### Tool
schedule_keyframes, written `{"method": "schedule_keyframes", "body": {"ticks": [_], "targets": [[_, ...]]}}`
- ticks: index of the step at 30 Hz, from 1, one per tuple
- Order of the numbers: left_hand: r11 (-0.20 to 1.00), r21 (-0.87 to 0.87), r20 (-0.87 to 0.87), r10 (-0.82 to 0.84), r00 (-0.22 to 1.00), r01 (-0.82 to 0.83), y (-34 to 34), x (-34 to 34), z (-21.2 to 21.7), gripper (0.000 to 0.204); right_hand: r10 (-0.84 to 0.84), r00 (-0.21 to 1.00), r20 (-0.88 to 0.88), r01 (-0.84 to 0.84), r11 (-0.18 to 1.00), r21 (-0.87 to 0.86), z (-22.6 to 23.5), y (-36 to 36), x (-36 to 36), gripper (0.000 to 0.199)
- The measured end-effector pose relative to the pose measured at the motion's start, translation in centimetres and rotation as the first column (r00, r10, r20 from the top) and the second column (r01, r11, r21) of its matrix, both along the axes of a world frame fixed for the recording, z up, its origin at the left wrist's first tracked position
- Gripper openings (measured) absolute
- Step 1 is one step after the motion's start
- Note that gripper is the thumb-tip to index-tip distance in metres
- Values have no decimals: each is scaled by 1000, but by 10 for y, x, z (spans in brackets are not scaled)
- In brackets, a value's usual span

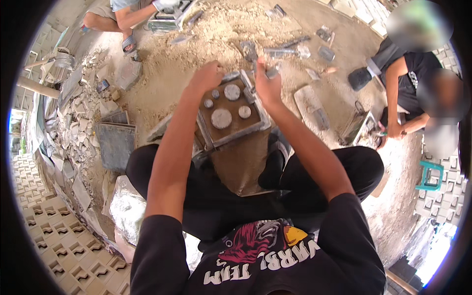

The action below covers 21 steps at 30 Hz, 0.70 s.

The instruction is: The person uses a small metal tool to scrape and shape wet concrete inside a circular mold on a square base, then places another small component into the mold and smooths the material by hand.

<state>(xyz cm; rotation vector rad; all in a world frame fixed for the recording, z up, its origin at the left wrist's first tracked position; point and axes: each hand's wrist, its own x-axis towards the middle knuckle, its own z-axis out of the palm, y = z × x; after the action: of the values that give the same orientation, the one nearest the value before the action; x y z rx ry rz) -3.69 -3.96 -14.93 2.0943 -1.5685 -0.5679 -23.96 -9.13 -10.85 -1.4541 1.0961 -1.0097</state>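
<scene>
A square casting frame [212, 139] rests tilted between my knees, filled with packed brown sand. Set in the sand are several grey round discs of different sizes, the largest a thick disc [221, 119] at the near left. My left hand [209, 76] is at the frame's far left corner, its fingers curled and partly hidden behind its back. At the far right corner is my right hand [268, 83], closed with its thumb raised. A small grey piece shows by its fingers; what it grips cannot be made out.
Loose sand [226, 24] spreads beyond the frame, with scattered tools. A flat slab [312, 108] lies to the right. Dark boxes [116, 145] and rubble [81, 128] are to the left. A co-worker [408, 88] crouches at right near a teal stool [430, 175]; another person's arm [135, 17] shows far left.
</scene>
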Motion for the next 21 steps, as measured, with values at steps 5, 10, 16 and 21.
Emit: {"method": "schedule_keyframes", "body": {"ticks": [5,10,16,21], "targets": [[995,83,202,34,979,-52,16,-10,-24,55,-10,1000,18,9,999,39,13,-1,-15,56],[992,127,196,-41,980,16,5,-50,12,81,54,988,-143,-59,998,-28,14,-2,-18,65],[984,-77,-46,-165,985,161,-9,-75,2,80,260,809,-527,-295,955,17,89,-23,-4,69],[971,-238,-374,-97,922,5,-29,-118,25,51,376,582,-721,-485,872,64,82,-67,5,83]]}}
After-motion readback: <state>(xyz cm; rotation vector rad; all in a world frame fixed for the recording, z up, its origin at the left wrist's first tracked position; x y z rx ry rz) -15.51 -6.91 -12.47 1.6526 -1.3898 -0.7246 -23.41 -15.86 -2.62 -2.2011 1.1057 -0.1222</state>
